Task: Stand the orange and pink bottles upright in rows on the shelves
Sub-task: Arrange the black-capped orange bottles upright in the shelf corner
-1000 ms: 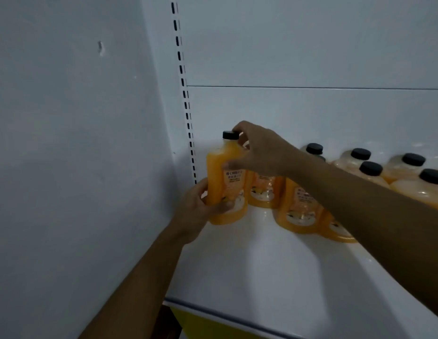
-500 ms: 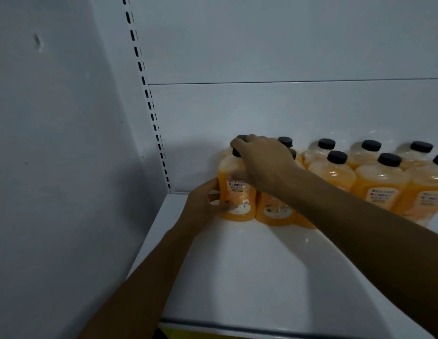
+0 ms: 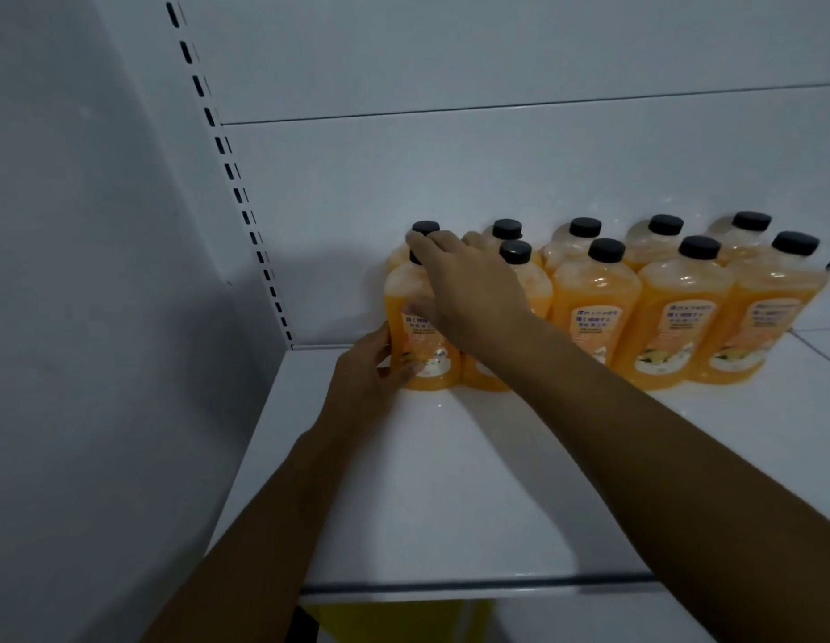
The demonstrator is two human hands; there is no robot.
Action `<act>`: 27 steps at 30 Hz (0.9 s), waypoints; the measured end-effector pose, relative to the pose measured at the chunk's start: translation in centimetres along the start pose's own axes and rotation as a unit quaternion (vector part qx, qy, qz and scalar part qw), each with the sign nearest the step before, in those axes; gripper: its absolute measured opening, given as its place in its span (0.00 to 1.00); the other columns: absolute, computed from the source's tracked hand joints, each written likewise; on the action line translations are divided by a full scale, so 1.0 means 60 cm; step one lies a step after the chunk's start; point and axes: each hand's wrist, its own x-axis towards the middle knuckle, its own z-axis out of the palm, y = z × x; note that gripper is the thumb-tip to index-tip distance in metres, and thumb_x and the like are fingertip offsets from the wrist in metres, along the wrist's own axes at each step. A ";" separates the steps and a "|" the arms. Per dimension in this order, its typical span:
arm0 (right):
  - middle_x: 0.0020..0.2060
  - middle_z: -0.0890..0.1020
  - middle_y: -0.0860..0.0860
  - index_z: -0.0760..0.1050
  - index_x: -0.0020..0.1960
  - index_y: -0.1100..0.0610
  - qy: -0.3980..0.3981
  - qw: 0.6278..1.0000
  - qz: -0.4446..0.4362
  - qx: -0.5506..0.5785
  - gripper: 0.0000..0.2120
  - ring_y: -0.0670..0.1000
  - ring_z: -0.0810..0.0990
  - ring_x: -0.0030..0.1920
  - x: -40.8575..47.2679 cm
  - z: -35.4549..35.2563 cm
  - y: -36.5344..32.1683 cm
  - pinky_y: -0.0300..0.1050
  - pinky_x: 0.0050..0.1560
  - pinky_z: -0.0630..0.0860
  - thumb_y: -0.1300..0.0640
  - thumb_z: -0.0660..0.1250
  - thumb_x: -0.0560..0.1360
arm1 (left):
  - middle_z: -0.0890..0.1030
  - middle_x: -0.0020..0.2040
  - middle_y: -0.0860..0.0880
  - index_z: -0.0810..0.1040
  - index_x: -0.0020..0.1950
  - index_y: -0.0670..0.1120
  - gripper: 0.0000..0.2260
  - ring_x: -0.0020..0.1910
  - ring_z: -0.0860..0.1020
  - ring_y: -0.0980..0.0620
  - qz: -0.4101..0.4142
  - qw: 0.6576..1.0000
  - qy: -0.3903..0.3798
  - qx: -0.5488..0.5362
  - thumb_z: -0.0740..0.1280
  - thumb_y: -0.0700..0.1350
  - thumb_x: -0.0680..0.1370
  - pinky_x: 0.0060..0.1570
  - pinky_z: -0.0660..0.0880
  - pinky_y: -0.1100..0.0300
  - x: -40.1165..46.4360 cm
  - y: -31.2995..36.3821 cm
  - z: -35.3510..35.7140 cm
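white shelf [image 3: 450, 480] under both hands, two rows of upright orange bottles [image 3: 682, 313] stretching off to the right of the fingers. front-left orange bottle [image 3: 415, 327] stands at the row's end: left hand [image 3: 364, 378] fingers wrap its base, right hand [image 3: 468, 290] fingers curl over its top by the black cap [image 3: 425, 228] behind.

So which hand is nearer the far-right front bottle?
Right. The right hand rests on the leftmost bottle's top; the left hand grips its base, farther from the far-right bottle.
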 end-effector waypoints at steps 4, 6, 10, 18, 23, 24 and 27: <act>0.68 0.72 0.52 0.59 0.75 0.54 0.024 0.999 0.004 -0.027 0.35 0.57 0.71 0.63 -0.002 0.006 -0.001 0.50 0.60 0.68 0.43 0.68 0.74 | 0.80 0.56 0.54 0.76 0.64 0.52 0.21 0.57 0.79 0.56 0.004 1.000 0.011 0.028 0.67 0.59 0.73 0.54 0.77 0.61 -0.005 -0.001 0.004; 0.68 0.72 0.52 0.58 0.75 0.54 0.026 0.999 0.002 -0.033 0.35 0.56 0.71 0.63 -0.004 0.008 -0.001 0.50 0.60 0.67 0.43 0.67 0.75 | 0.79 0.54 0.57 0.75 0.63 0.51 0.17 0.57 0.79 0.55 -0.003 0.999 0.016 0.033 0.69 0.54 0.76 0.51 0.75 0.67 -0.008 0.004 0.005; 0.70 0.68 0.51 0.55 0.76 0.55 0.027 0.999 0.007 -0.039 0.36 0.56 0.71 0.65 -0.004 0.011 -0.003 0.49 0.60 0.67 0.43 0.67 0.75 | 0.81 0.57 0.54 0.74 0.66 0.54 0.24 0.56 0.79 0.51 -0.015 0.992 0.016 0.122 0.61 0.64 0.74 0.54 0.76 0.53 -0.019 0.020 0.003; 0.74 0.65 0.56 0.59 0.76 0.55 0.068 0.996 -0.028 -0.048 0.38 0.58 0.69 0.69 -0.051 -0.014 0.024 0.55 0.66 0.67 0.37 0.65 0.74 | 0.83 0.54 0.54 0.80 0.56 0.54 0.17 0.50 0.81 0.51 -0.013 0.929 0.053 0.366 0.60 0.62 0.78 0.47 0.74 0.58 -0.089 0.088 0.018; 0.78 0.54 0.53 0.51 0.78 0.51 0.019 0.999 0.001 -0.040 0.36 0.55 0.53 0.77 -0.138 -0.081 0.132 0.57 0.76 0.50 0.33 0.53 0.77 | 0.72 0.71 0.53 0.71 0.70 0.54 0.31 0.69 0.70 0.50 0.082 0.947 -0.059 0.306 0.53 0.69 0.74 0.65 0.66 0.56 -0.099 0.171 0.115; 0.78 0.53 0.53 0.50 0.78 0.51 0.010 0.999 0.016 -0.050 0.36 0.55 0.51 0.77 -0.164 -0.096 0.163 0.58 0.76 0.49 0.33 0.50 0.78 | 0.69 0.73 0.52 0.68 0.73 0.54 0.32 0.72 0.66 0.50 0.090 0.944 -0.069 0.310 0.53 0.69 0.74 0.69 0.63 0.54 -0.099 0.194 0.141; 0.78 0.54 0.52 0.51 0.78 0.50 -0.011 0.995 0.080 -0.058 0.36 0.55 0.52 0.77 -0.254 -0.143 0.263 0.61 0.75 0.50 0.31 0.47 0.77 | 0.65 0.76 0.52 0.63 0.76 0.53 0.34 0.75 0.61 0.50 0.113 0.934 -0.108 0.323 0.50 0.69 0.74 0.71 0.59 0.52 -0.103 0.264 0.230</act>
